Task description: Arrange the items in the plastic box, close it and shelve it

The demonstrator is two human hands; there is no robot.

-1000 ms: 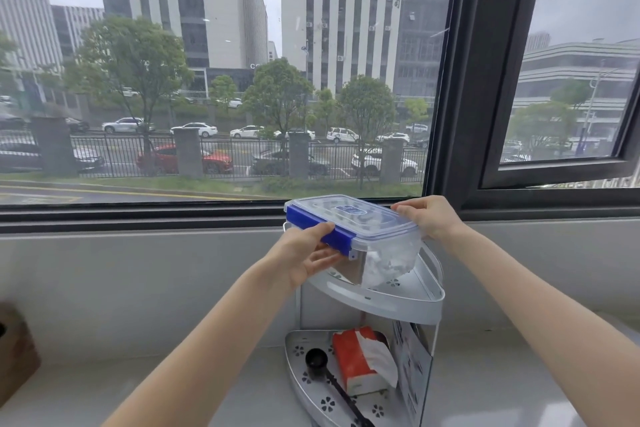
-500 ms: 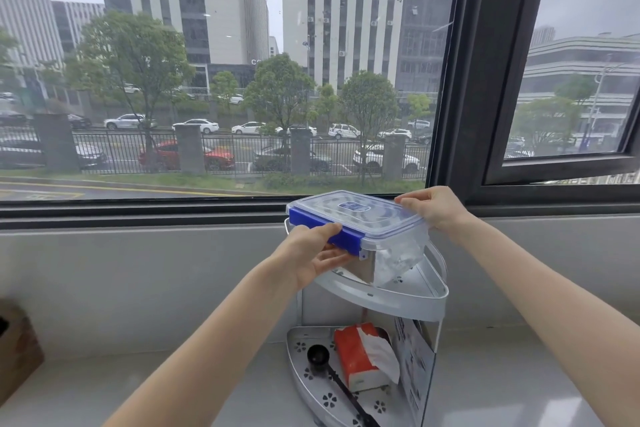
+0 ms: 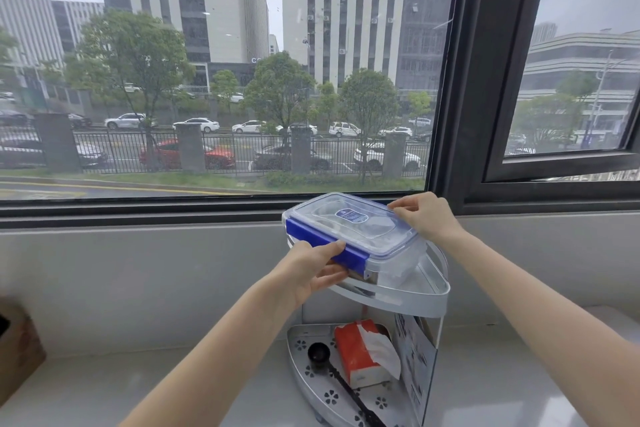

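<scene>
A clear plastic box [image 3: 356, 236] with a closed lid and blue clasps sits tilted on the top tier of a white corner shelf [image 3: 419, 298], partly over its left edge. My left hand [image 3: 311, 270] grips the box's near left side at the blue clasp. My right hand [image 3: 424, 217] holds the far right corner of the lid. Pale contents show faintly through the box wall.
On the shelf's bottom tier [image 3: 304, 343] lie an orange tissue pack [image 3: 363, 354] and a black scoop [image 3: 320, 355]. The shelf stands on a grey sill below a large window [image 3: 214, 80]. A brown box [image 3: 17, 350] sits at the far left edge.
The box has stayed on the top tier between both hands, shifting only slightly. My grip on it is unchanged.
</scene>
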